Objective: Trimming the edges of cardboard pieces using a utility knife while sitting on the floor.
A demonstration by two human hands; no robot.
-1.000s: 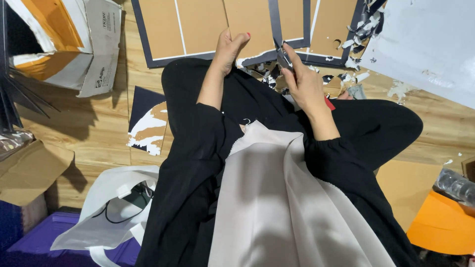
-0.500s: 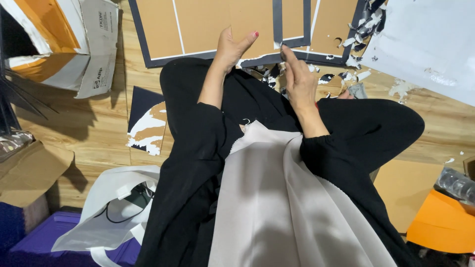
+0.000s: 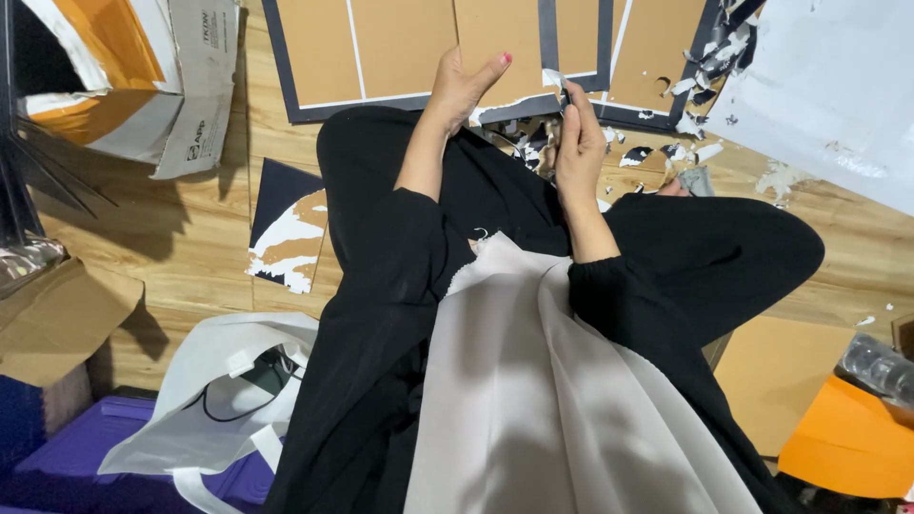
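A large brown cardboard board with a dark border and white lines lies on the wooden floor ahead of my lap. My left hand grips its near edge, thumb on top, at a torn stretch of the dark border. My right hand pinches a small strip of torn paper just right of the left hand, at the same edge. Whether a tool is in the right hand cannot be told. Torn paper scraps lie below the board's edge.
An opened cardboard box sits at upper left, a dark peeled panel left of my knee, and a white bag on a purple mat at lower left. A white sheet lies at upper right, an orange object at lower right.
My right hand rose from my lap to the board's edge and now pinches a strip of paper. My left hand shifted right along that edge and grips it.
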